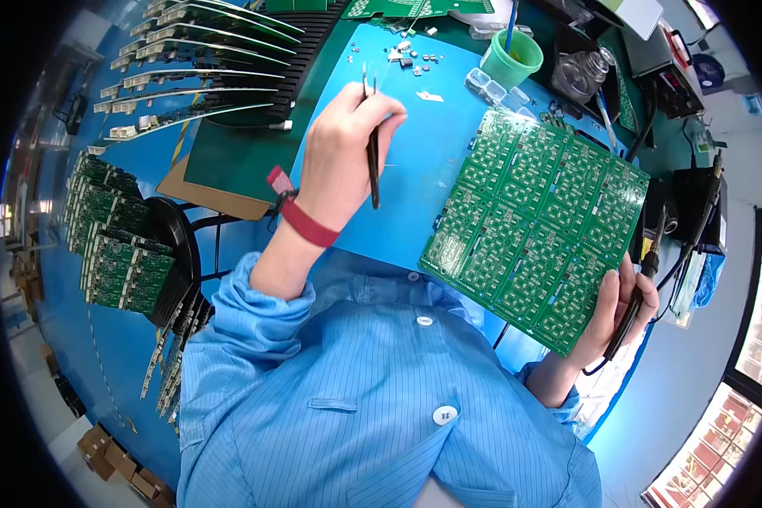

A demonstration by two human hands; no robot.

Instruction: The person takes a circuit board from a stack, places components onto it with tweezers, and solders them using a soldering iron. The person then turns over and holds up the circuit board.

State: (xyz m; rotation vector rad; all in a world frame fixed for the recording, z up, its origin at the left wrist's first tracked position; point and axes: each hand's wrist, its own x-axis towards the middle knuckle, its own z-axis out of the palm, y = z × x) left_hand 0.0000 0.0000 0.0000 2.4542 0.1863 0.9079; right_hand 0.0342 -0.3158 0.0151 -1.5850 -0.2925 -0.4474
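Note:
My left hand (343, 157), with a red wrist strap around the wrist, is closed on a pair of dark tweezers (374, 173). Their tips point away from me, over the blue mat near some loose small electronic parts (406, 62). At the right, my right hand (614, 309) grips the near right corner of a large green circuit board panel (533, 224), thumb against its edge. The panel is tilted, with repeated board sections and small parts across its face. A black soldering iron (632, 309) also lies in the right hand's fingers, its tip pointing away and up.
Circuit boards (203, 72) stand in a black rack at the far left. More boards (127, 271) hang lower left. A green cup (512, 59), clear small boxes (491, 85) and a glass jar (580, 76) stand at the back right, near a black soldering station (698, 207) and cables.

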